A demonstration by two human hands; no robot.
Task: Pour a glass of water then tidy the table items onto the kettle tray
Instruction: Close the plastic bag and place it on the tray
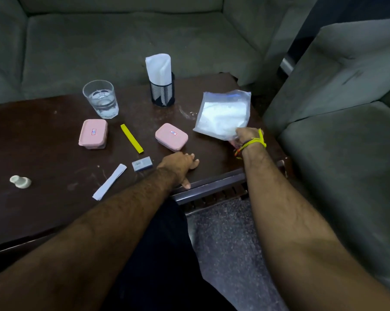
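Your right hand pinches the near corner of the clear plastic pouch, and the fingers are closed on the film. The pouch tilts up from the right part of the dark wooden table, with its far edge higher than the corner you hold. Your left hand rests on the table near the front edge, fingers loosely bent and holding nothing.

I judge that the step in hand is to collect the loose items, because the glass already has water in it. No kettle tray is visible in this view, so first find where it is before you carry anything. A corner pinch is weak for such a soft pouch: it can swing or slip. Support it from below with the free left hand, or take it more toward the middle. Move it away from the glass and from the black mesh holder with the white napkin.

The pouch is flat, almost square and half transparent, with white content inside and a blue tint along the top seal. It looks light and slippery. Two pink boxes, a yellow strip and a white sachet wait on the table.
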